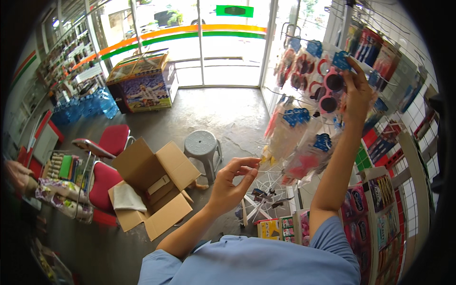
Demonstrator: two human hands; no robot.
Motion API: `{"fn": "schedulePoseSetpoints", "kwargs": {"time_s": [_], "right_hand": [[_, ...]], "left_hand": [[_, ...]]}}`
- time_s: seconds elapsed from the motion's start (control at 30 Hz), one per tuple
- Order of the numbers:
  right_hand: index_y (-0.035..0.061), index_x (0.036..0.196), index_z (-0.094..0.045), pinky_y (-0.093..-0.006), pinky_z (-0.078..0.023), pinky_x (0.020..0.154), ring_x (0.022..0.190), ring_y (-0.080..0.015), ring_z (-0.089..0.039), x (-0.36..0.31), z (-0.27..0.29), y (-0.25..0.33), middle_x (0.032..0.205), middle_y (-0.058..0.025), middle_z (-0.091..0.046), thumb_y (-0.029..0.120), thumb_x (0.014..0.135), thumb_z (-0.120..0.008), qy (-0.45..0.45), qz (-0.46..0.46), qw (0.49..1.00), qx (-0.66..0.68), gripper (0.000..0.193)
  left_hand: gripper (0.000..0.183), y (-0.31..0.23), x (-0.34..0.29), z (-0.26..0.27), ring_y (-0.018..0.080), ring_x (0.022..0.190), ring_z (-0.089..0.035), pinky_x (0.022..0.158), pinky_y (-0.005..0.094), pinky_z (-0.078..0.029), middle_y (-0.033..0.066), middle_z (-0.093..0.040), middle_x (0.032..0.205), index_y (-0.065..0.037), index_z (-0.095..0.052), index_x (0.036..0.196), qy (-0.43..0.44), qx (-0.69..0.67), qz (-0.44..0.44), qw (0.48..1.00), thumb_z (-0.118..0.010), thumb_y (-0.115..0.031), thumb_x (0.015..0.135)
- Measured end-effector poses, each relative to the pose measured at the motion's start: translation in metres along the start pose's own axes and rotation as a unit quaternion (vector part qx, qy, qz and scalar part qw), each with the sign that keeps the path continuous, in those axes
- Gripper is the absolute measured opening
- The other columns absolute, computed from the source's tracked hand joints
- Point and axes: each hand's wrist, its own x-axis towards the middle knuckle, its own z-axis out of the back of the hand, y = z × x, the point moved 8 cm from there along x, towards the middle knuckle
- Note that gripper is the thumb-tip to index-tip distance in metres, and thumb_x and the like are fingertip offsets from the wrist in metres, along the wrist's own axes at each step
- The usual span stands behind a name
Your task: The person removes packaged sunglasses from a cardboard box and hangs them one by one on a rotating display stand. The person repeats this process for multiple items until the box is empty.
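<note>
My right hand (357, 92) is raised at the upper right and grips a packet of pink toy sunglasses (329, 92) with a blue header card, held against a wire display rack (304, 109). More packets of sunglasses and toys hang in rows on the rack's hooks. Lower down, my left hand (231, 183) pinches the tip of a thin wire hook (264, 164) that sticks out from the rack, fingers curled around it. Both sleeves are light blue.
An open cardboard box (152, 187) rests on red chairs (107, 159) at the left. A grey plastic stool (203, 145) stands on the concrete floor. Glass doors (232, 52), water bottles (83, 107) and a printed carton (142, 83) lie beyond. Another person's hand (16, 173) shows at far left.
</note>
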Motion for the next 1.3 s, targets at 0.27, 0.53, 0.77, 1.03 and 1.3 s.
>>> {"fn": "schedulePoseSetpoints", "kwargs": {"time_s": [0.27,0.53,0.77,1.03,1.3], "right_hand": [[-0.0017,0.121,-0.061,-0.0291,-0.050,0.091,0.110,-0.0198,-0.061,-0.085,-0.013,0.056,0.121,-0.0135,-0.063,0.012,0.096,-0.056,-0.181,0.155,0.966,-0.098,0.029],[-0.0016,0.121,-0.058,-0.0266,-0.050,0.078,0.095,-0.0124,-0.057,-0.205,-0.182,0.003,0.113,-0.0091,-0.063,0.008,0.095,-0.057,0.049,0.031,0.994,0.090,0.028],[0.0088,0.122,-0.061,-0.0247,-0.047,0.073,0.092,-0.0114,-0.058,-0.365,-0.346,-0.057,0.104,-0.0048,-0.065,0.007,0.092,-0.061,0.313,-0.235,0.918,0.064,0.030],[0.0054,0.114,-0.064,-0.0277,-0.051,0.073,0.083,-0.0128,-0.063,-0.561,-0.468,-0.136,0.093,-0.0068,-0.068,0.011,0.091,-0.064,0.567,-0.321,0.759,-0.005,0.024],[0.0034,0.102,-0.069,-0.0389,-0.053,0.081,0.091,-0.0311,-0.068,-0.715,-0.509,-0.236,0.094,-0.0187,-0.070,0.015,0.083,-0.066,0.755,-0.255,0.569,-0.202,0.022]], "left_hand": [[0.023,0.033,-0.046,0.082,0.0096,0.094,-0.061,0.090,0.0275,-0.046,0.0055,-0.065,0.106,-0.006,-0.064,0.115,-0.085,0.025,0.089,0.992,-0.061,-0.009,0.092],[0.023,0.080,-0.112,0.183,0.0106,0.086,-0.063,0.084,0.0274,-0.049,0.0058,-0.067,0.101,-0.007,-0.065,0.113,-0.215,0.022,0.194,0.957,-0.062,-0.009,0.090],[0.020,0.126,-0.171,0.293,0.0072,0.084,-0.058,0.079,0.0230,-0.048,0.0022,-0.064,0.096,-0.006,-0.066,0.112,-0.312,0.058,0.262,0.912,-0.062,-0.011,0.092],[0.022,0.235,-0.255,0.412,0.0047,0.078,-0.055,0.071,0.0204,-0.047,-0.0006,-0.062,0.092,-0.005,-0.064,0.113,-0.372,0.078,0.366,0.850,-0.062,-0.010,0.092],[0.030,0.301,-0.297,0.437,0.0125,0.085,-0.061,0.078,0.0265,-0.051,0.0055,-0.064,0.097,-0.006,-0.063,0.115,-0.312,0.081,0.429,0.844,-0.068,-0.013,0.086]]}}
